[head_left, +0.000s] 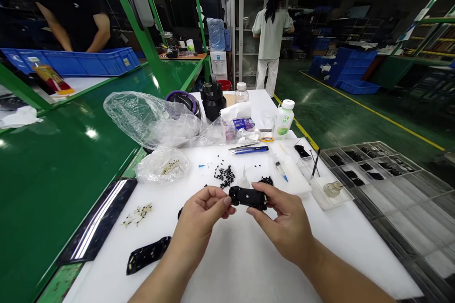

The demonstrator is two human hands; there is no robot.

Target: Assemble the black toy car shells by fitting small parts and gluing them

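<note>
My left hand [201,218] and my right hand [284,222] hold a black rounded-end plastic part [248,198] between fingers and thumbs, above a white work board [241,270]. Left of my left hand lies a flat black piece with pale inserts [147,254]. Small loose black parts form a heap [224,176] beyond my hands, with a smaller heap [266,181] to the right. Nearby stand a white pointed-tip bottle [243,177] and a syringe [279,169]. A blue utility knife [250,150] lies further back.
A clear bag of small parts [161,165] and loose beige parts [138,214] lie left on the board. Bottles and a large plastic bag [149,120] stand behind. A compartment tray [384,199] sits right. Co-workers [73,19] [270,28] stand beyond the green bench [60,184].
</note>
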